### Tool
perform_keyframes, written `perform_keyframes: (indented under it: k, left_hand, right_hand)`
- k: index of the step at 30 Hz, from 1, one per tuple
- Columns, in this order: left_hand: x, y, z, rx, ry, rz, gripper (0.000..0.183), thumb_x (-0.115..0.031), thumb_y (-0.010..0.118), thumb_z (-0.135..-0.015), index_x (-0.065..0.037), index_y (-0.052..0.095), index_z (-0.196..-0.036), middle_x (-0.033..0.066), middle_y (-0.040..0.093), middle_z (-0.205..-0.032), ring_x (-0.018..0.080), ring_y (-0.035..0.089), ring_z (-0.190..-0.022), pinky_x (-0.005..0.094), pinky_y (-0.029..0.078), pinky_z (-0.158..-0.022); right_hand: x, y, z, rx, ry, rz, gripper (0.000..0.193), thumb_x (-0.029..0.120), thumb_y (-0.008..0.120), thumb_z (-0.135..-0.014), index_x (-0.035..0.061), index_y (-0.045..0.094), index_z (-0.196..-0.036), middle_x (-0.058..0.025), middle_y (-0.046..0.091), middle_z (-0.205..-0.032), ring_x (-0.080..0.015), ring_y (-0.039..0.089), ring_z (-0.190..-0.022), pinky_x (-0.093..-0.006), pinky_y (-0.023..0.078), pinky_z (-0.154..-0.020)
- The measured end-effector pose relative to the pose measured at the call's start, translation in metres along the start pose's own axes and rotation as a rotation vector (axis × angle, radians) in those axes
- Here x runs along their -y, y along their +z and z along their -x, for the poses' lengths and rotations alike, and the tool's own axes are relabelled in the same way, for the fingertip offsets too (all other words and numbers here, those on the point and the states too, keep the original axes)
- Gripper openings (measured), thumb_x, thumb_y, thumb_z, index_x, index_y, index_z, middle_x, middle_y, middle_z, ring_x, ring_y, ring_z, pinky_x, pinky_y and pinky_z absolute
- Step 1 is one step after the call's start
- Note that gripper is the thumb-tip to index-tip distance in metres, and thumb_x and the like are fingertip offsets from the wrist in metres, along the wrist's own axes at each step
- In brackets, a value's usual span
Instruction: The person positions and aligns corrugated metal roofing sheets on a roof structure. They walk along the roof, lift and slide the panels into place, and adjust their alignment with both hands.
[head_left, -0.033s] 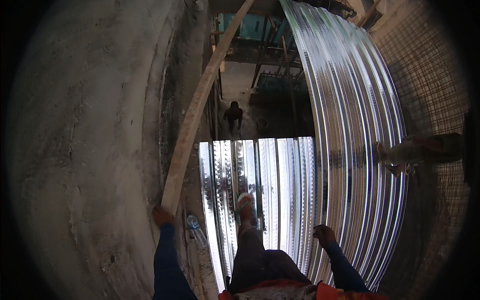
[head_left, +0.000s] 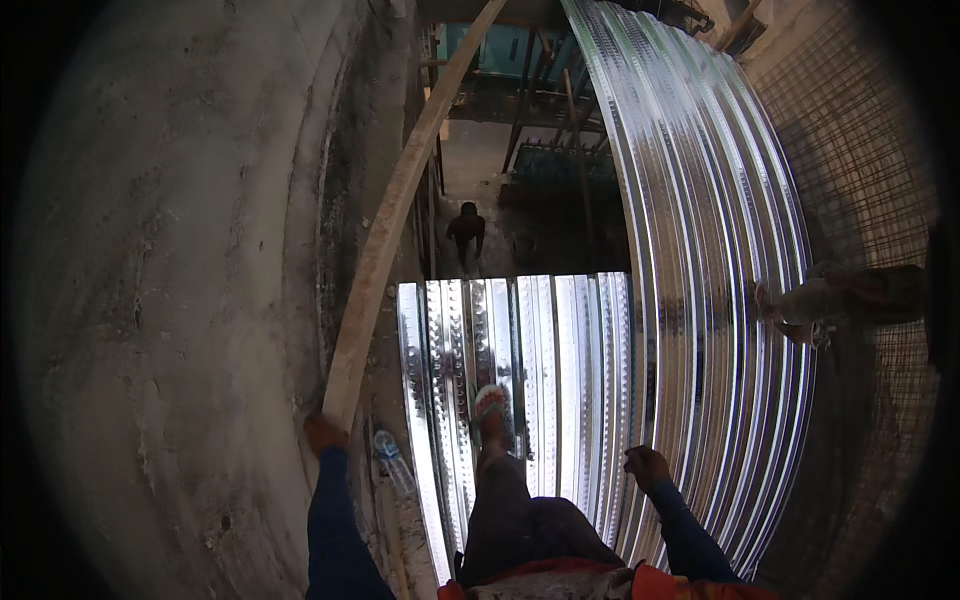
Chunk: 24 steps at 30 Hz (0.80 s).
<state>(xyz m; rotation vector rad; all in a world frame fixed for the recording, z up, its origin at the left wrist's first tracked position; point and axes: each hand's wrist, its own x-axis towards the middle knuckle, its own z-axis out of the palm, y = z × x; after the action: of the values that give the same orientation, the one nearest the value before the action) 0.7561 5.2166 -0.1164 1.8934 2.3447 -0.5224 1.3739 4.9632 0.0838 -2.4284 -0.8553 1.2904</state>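
A long wooden plank (head_left: 388,225) runs up and away along the wall on my left. My left hand (head_left: 325,432) is closed on its near end. My right hand (head_left: 648,466) is raised over the ribbed metal decking sheets (head_left: 577,380), its fingers curled together. Whatever those fingers hold, if anything, is too small or hidden to make out. One of my feet (head_left: 490,402), in a sandal, rests on the shiny decking. Beside the decking, near my left forearm, lies a clear plastic bottle (head_left: 393,460).
Beyond the decking's far edge is a drop, with a person (head_left: 467,230) on the lower level among poles. Longer metal sheets (head_left: 700,200) stretch away on the right, where another person's leg (head_left: 850,297) stands. Rebar mesh (head_left: 850,120) covers the far right; a concrete wall (head_left: 170,300) rises left.
My right hand has shifted very slightly up and left. Everything else looks the same.
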Motion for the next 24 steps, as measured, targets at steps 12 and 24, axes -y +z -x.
perform_keyframes:
  k: [12,24]
  left_hand:
    - [-0.022,-0.063,-0.003,0.320,0.006,0.141,0.088,-0.025,0.076,-0.065,0.002,0.024,-0.130,0.0209,0.051,-0.120,0.0349,0.053,-0.106,0.0406,0.044,-0.091]
    - [-0.140,-0.226,0.134,0.720,0.162,0.335,0.081,-0.046,0.072,-0.062,0.002,0.036,-0.116,0.0272,0.056,-0.106,0.0378,0.058,-0.097,0.0411,0.046,-0.086]
  right_hand:
    - [-0.015,0.006,-0.068,0.179,-0.169,0.326,0.023,0.023,0.052,-0.082,0.0054,0.061,-0.094,-0.0123,0.063,-0.086,-0.0276,0.061,-0.081,-0.0381,0.048,-0.073]
    - [0.103,0.089,-0.163,0.333,-0.168,0.013,0.043,0.042,0.045,-0.089,0.0019,0.059,-0.092,-0.0098,0.064,-0.086,-0.0190,0.060,-0.082,-0.0324,0.047,-0.072]
